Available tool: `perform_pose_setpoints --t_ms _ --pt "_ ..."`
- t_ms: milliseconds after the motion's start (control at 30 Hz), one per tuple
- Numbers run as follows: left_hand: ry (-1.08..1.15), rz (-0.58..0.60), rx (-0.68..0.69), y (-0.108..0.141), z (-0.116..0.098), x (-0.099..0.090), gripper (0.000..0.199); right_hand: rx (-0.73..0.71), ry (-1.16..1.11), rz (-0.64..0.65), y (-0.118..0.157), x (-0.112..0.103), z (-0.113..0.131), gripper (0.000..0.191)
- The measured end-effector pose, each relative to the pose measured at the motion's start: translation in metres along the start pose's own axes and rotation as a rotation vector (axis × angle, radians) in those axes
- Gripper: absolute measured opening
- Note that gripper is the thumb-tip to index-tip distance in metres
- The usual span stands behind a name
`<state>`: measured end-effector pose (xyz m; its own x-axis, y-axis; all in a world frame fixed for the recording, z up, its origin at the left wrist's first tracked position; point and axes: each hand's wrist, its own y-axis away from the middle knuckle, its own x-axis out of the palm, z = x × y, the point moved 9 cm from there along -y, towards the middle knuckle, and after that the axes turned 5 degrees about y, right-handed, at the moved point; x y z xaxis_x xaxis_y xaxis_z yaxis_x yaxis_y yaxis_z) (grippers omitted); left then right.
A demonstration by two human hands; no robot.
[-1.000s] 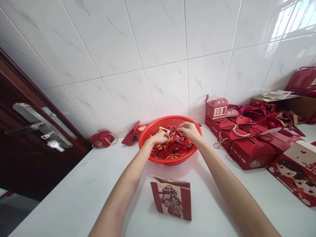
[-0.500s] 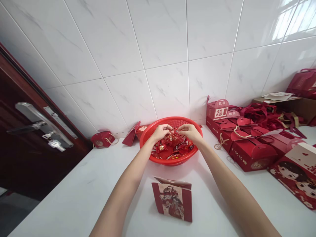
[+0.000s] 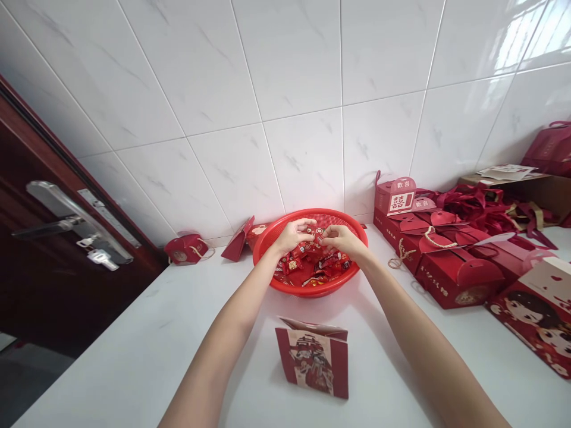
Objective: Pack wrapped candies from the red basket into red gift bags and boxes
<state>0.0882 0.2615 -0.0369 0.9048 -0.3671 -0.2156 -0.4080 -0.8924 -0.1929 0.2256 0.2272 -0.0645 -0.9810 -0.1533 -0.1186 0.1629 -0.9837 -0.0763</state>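
A red plastic basket (image 3: 312, 292) with a perforated wall holds several shiny, red-wrapped sweets (image 3: 292, 266). Both my hands are over it. My left hand (image 3: 292, 236) is on the left side, thumb and fingers parted, close to the red wrappers. Opposite it, my right hand (image 3: 342, 240) pinches a small red packet (image 3: 319, 235), partly hidden by the fingers. Between my forearms a red gift box (image 3: 312, 362) with a printed picture stands upright on the white table, its top flaps apart.
Folded red gift boxes (image 3: 459, 276) crowd the right side, with dark red ribbons (image 3: 477, 205) behind them. A small red box (image 3: 186, 248) and a leaning red card (image 3: 238, 241) stand left of the basket by the tiled wall (image 3: 303, 154). A door handle (image 3: 66, 226) with keys is far left.
My left fingers have spread apart from the red packet that was between both hands. My right hand keeps its pinch and has shifted slightly. The upright box stays put.
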Motion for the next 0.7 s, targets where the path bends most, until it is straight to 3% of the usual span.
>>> perform_pose_setpoints --t_ms 233,400,467,567,633,700 --pt "-0.076 -0.102 0.017 0.0 -0.002 -0.01 0.055 0.033 0.037 0.052 0.005 0.005 0.001 0.025" --pt "0.029 0.091 -0.017 0.003 0.0 0.006 0.066 0.007 0.084 0.017 0.007 0.004 0.005 0.025" --pt "0.014 0.122 -0.023 0.002 -0.001 0.009 0.062 -0.025 0.125 -0.019 0.006 0.001 0.008 0.023" --pt "-0.244 -0.003 -0.059 -0.001 0.003 -0.004 0.047 -0.038 0.132 -0.088 0.005 -0.006 0.008 0.026" --pt "-0.461 -0.069 -0.138 -0.002 0.014 -0.016 0.035 -0.039 0.111 -0.134 0.004 -0.01 0.007 0.028" --pt "-0.597 -0.048 -0.251 0.001 0.032 -0.025 0.017 -0.046 0.085 -0.161 0.003 -0.013 0.008 0.027"
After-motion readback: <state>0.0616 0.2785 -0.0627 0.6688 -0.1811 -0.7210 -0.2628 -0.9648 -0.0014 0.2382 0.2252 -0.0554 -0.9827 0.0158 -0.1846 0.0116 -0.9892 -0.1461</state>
